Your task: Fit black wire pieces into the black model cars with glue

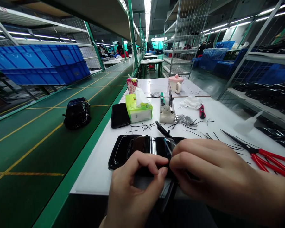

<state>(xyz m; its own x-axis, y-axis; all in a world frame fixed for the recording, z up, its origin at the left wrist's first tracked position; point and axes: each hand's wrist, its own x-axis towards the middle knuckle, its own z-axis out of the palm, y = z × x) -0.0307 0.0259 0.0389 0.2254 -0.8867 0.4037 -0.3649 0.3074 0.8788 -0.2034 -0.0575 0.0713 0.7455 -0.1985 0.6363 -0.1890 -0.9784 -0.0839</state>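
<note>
A glossy black toy car body [139, 144] lies on the white worktop in front of me, with a door-like black flap [165, 130] standing out from its far side. At its right end, my left hand [140, 180] brings thumb and forefinger close together in a pinch. My right hand [204, 171] meets it there with fingers curled inward. Whatever lies between the fingertips of either hand is hidden or too small to name. Below the hands, another dark strip [169, 193] sticks out toward me, blurred.
Red-handled long-nose pliers [256, 150] lie at right. Behind the car body are a phone [120, 115], tissue pack [140, 110], small fixture [166, 115], metal bits [186, 119], scattered black strips [147, 126], red cutter [202, 111] and mug [175, 85]. Another car body [77, 113] sits on the green conveyor [38, 142].
</note>
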